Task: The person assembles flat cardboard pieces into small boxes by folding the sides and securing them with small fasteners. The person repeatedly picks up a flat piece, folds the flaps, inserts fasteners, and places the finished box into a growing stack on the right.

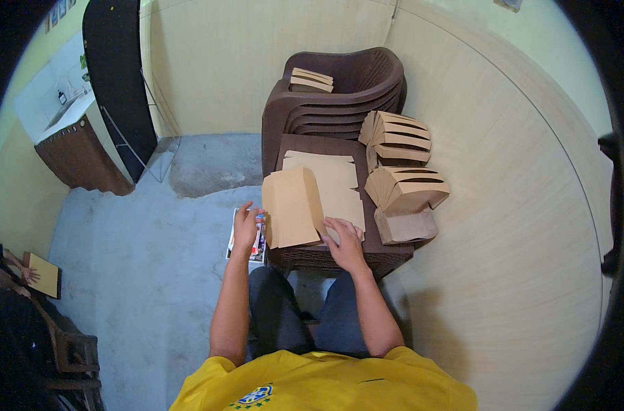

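A brown paper envelope [291,209] lies tilted in front of me, its right side folded along a long crease. It rests over a layer of flat brown paper blanks [340,183] with notched edges. My right hand [344,243] is at the envelope's lower right edge, fingers bent and closed on its folded side. Just beyond the envelope's left edge is my left hand [245,227], its thumb and fingers apart and nothing seen in them. Below that hand sits a colourful printed booklet or box [257,252], partly covered by it.
Brown woven-pattern plastic furniture [387,264] bears the paper. Behind it rise stacked brown chairs [339,103] with a paper bundle [312,79] on top. Fanned paper bundles [397,137] stand at the right by the wall. Another person's hand [30,274] shows at far left.
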Motion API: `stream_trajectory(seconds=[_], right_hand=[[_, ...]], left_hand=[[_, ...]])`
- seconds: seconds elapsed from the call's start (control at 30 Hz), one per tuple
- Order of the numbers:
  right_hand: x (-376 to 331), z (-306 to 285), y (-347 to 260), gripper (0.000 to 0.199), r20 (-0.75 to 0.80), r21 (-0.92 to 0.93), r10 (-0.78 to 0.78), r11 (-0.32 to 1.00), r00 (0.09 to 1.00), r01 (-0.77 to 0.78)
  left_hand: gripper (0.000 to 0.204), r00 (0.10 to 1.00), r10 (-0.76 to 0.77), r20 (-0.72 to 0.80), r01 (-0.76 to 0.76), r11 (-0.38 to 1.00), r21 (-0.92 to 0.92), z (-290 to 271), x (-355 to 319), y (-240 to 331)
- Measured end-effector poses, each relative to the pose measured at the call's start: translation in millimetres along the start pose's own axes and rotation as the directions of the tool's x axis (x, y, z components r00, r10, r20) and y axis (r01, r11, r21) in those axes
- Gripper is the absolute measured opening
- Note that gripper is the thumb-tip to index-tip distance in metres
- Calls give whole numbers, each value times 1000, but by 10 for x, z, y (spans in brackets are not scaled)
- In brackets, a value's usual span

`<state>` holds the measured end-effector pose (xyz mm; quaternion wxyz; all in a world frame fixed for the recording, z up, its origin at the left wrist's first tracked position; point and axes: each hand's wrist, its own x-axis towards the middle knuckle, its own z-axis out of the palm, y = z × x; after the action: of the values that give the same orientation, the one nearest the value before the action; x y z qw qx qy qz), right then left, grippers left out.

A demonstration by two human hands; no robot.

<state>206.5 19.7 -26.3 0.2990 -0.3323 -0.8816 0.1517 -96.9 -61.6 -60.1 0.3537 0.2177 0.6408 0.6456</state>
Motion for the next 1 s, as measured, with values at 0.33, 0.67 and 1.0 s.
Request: stream_trajectory(seconds=[0.33,0.67,1.0], right_hand=[[463,200,242,27,64,634,519,639,852,-437],[328,83,-200,75,162,154,78,983,984,-103],[1114,106,832,58,369,746,481,357,796,-562]], left_hand=[[47,960,187,-207,-80,896,437,122,-28,-179],[43,946,312,-84,-241,855,459,556,-516,189],[40,790,510,339,-608,585,537,502,-422,395]])
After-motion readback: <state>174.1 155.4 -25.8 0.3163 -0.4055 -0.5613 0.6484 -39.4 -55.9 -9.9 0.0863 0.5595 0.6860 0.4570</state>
